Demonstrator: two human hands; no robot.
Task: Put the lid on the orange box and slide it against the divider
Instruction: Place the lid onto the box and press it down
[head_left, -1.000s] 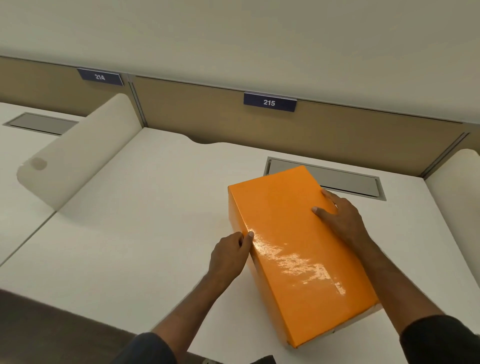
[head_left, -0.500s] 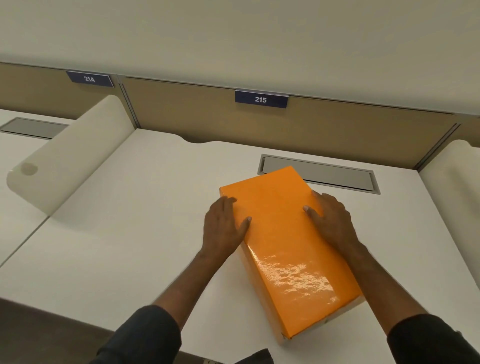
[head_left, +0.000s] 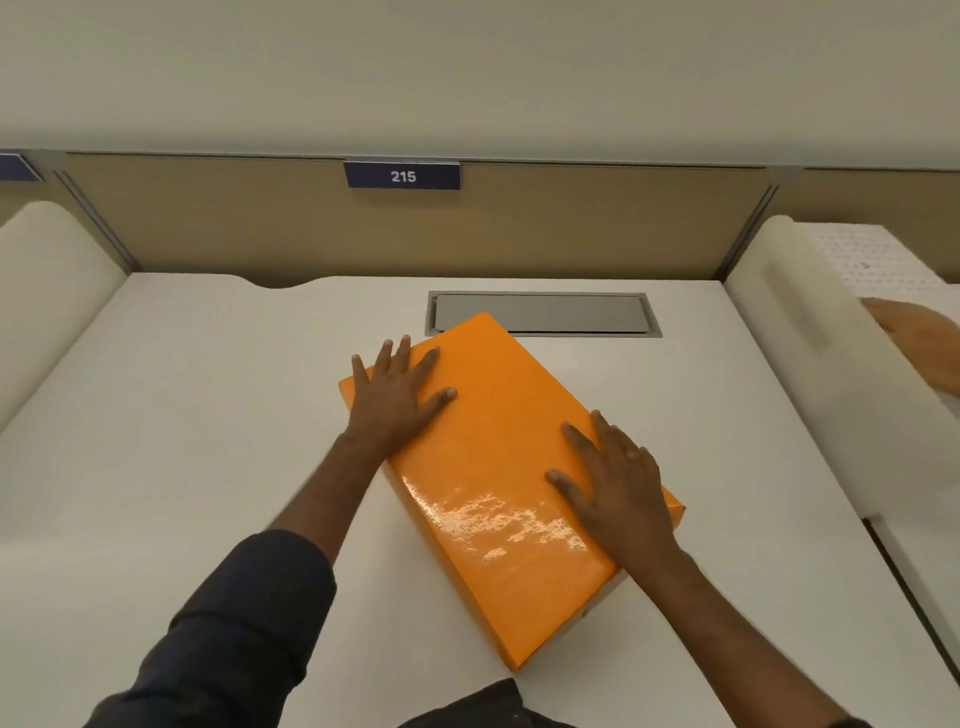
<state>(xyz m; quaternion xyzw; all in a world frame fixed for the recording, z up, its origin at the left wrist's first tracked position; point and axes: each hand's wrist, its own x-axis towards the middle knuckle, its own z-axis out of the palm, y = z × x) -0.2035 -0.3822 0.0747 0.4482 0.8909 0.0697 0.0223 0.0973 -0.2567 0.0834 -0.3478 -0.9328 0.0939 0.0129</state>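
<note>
The orange box (head_left: 498, 467), lid (head_left: 483, 415) seated, lies skewed mid-bench (head_left: 208, 415), short of the divider (head_left: 467, 228). Both hands, left (head_left: 397, 397) and right (head_left: 615, 486), press flat, fingers spread, gripping nothing. Glossy, stiff card probably slides easily; pushing its long sides suits best.

White desk (head_left: 182, 441); tan back panel (head_left: 260, 223) labelled 215.

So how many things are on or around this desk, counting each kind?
Orange box: 1
Hands: 2, left hand and right hand, both flat on the lid
White side dividers: 2, left divider and right divider
Number sign 215: 1
Grey hatch: 1
Total: 7
</note>
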